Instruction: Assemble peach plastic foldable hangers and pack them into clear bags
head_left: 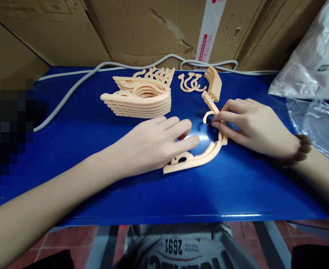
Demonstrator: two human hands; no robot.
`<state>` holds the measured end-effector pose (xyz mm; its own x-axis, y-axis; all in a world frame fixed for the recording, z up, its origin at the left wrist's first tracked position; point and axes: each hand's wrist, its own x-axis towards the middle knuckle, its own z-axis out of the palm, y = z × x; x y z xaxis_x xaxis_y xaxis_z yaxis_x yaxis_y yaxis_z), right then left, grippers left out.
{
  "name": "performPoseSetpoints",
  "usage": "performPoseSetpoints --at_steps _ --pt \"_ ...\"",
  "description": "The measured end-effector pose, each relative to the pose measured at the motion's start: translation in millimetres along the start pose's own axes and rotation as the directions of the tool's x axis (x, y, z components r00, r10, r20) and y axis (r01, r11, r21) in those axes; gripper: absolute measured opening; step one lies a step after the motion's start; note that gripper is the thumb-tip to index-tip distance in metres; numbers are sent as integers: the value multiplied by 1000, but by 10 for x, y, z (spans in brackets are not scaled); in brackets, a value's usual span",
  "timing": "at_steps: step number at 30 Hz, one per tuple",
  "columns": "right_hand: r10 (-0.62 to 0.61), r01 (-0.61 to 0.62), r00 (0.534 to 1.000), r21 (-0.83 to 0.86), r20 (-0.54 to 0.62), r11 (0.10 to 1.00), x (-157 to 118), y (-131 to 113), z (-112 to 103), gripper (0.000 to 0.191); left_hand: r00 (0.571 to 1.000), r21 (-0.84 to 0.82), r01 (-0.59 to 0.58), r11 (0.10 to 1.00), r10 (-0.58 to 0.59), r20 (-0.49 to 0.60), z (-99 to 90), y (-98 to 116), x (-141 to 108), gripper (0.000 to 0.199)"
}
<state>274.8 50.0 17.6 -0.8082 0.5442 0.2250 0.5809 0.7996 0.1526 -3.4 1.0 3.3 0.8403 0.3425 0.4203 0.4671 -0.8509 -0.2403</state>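
Here, in the head view, a stack of curved beige pieces (142, 108) stands on the blue table (142, 198). Right of this stack and nearer to the person, the right hand (251, 125) is pinching a small hook (205, 117) at a jointed beige piece (202, 162). The left hand (159, 140), just in front of the stack, has fingers bent and slightly spread; whether it touches the jointed piece, I cannot tell. Loose hooks (181, 83) lie right of the stack.

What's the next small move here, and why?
I'd probably steady the curved arm with the left hand before pushing on the hook: the right hand pinches the hook by the arm's upper end, while the left shows no clear grip on the arm.
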Motion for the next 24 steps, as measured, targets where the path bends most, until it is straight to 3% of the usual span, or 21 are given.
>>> performPoseSetpoints --at_steps 6,13,19,24 --pt "13 -13 1000 -27 16 1000 0 -38 -15 39 993 -9 27 1000 -26 112 -5 9 -7 20" --pt "19 -18 999 -43 26 999 -5 -36 -23 38 991 -34 70 997 -66 113 -44 18 4 21" --pt "41 -40 999 -32 31 999 -2 -45 -17 36 982 -369 134 920 -72 175 -48 41 -17 36" --pt "55 -53 998 -41 28 998 -6 -50 -10 36 972 -419 140 897 -45 229 -46 50 -27 49"
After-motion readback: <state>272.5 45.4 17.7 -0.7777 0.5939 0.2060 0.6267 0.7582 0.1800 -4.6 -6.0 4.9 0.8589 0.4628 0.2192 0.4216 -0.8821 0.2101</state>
